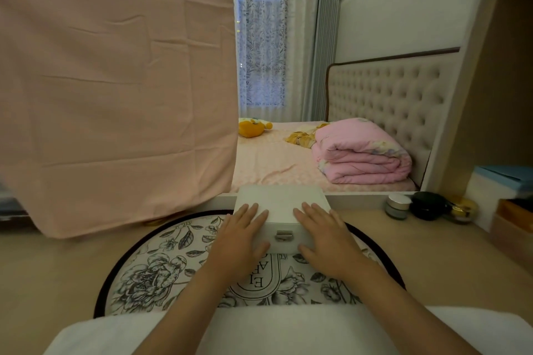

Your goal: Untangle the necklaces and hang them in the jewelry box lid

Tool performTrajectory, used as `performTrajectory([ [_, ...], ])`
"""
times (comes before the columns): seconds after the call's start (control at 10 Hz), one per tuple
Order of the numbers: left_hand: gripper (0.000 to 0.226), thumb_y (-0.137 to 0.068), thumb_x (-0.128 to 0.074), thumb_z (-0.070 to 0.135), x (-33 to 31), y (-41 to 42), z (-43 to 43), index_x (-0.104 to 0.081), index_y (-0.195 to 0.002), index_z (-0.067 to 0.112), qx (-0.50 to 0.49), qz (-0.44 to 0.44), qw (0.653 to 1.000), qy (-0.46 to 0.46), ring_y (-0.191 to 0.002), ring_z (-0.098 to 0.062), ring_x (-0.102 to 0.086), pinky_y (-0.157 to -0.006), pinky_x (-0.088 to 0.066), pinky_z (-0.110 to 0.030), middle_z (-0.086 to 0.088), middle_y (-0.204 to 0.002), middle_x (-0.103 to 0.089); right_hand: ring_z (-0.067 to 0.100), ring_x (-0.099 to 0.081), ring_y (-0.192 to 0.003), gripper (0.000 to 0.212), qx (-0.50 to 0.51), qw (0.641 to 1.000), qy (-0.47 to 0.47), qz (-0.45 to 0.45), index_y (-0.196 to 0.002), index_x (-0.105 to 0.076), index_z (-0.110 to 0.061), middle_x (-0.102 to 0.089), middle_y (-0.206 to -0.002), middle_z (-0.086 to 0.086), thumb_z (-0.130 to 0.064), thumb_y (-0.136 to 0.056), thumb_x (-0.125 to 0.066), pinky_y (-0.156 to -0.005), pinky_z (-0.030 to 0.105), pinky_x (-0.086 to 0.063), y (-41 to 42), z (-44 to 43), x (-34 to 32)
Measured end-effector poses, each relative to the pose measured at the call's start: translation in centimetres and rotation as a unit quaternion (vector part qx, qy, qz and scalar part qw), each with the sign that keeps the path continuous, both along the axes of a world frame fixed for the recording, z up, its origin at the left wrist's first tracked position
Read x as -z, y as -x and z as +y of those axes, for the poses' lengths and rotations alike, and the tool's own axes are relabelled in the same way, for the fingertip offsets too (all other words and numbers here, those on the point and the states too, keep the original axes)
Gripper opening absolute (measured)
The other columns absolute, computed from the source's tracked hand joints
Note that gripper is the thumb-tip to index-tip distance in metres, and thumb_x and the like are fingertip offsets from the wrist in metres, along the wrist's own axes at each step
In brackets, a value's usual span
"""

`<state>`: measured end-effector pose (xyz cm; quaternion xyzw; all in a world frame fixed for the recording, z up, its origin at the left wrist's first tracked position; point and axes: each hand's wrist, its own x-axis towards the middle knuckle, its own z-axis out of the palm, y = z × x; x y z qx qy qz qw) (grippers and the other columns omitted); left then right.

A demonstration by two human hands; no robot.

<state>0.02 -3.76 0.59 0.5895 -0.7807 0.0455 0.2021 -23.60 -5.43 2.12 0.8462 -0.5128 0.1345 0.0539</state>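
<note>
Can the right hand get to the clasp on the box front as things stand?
Probably yes. The right hand lies on the box just beside the clasp, which shows bare between it and the left hand; nothing covers it.

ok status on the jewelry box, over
Left hand and right hand flat on the jewelry box lid, either side of the clasp. Box closed, on the floral mat. No necklaces in view. Nothing blocking the lid.

White jewelry box on black-and-white floral mat.
</note>
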Motion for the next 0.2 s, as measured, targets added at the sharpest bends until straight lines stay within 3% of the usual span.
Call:
performTrajectory([
  [0.1,0.07,-0.098,-0.044,0.054,-0.4,0.1,0.2,-0.011,-0.157,0.038,-0.005,0.002,1.0,-0.018,-0.153,-0.009,0.005,-0.123,0.005,-0.04,0.011,-0.166,-0.004,0.014,0.008,-0.155,0.081,-0.001,1.0,-0.031,-0.004,-0.16,-0.003,-0.033,0.004,-0.169,-0.005,-0.051,-0.096,-0.048,-0.125,0.041,0.008,0.1,0.1,-0.3],
  [0.2,0.071,-0.097,-0.048,0.054,-2.1,0.1,1.0,-0.013,-0.157,0.039,0.0,0.039,0.999,-0.025,-0.152,-0.01,-0.004,-0.125,-0.003,-0.041,0.01,-0.166,-0.012,0.012,0.009,-0.154,0.081,-0.002,0.998,-0.052,-0.03,-0.16,-0.003,-0.034,0.004,-0.169,-0.005,-0.053,-0.097,-0.049,-0.124,0.039,0.01,0.0,0.8,-1.8],
])
